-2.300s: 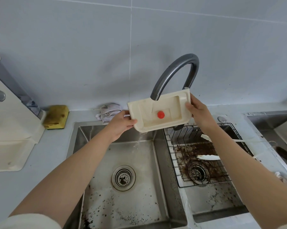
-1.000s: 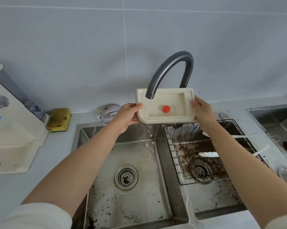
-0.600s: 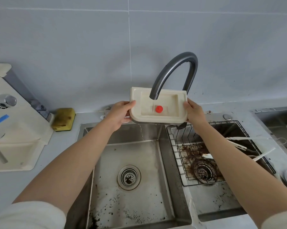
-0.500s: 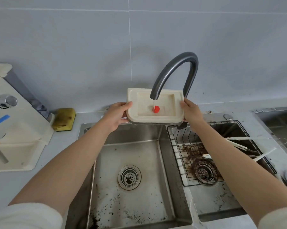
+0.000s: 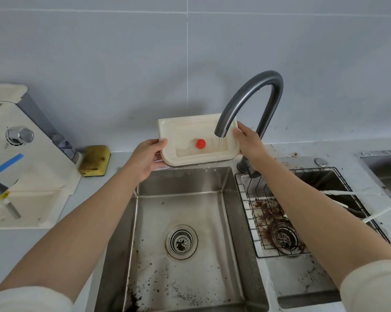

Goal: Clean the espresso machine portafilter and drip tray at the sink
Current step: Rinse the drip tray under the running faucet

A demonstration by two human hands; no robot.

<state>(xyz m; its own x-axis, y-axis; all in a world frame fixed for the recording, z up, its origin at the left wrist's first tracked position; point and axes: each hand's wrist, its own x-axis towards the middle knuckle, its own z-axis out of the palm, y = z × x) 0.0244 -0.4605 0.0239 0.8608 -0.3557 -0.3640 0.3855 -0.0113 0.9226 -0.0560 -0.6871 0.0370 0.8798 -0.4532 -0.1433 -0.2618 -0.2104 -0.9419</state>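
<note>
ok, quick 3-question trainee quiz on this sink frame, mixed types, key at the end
1. True or false: both hands hold the drip tray.
2. Where does the water from the faucet land? A) the tray's right end B) the sponge C) the wire rack
3. What colour is the float in the tray?

Key: 1 true: left hand and right hand grip its ends. 2 A. 3 red.
</note>
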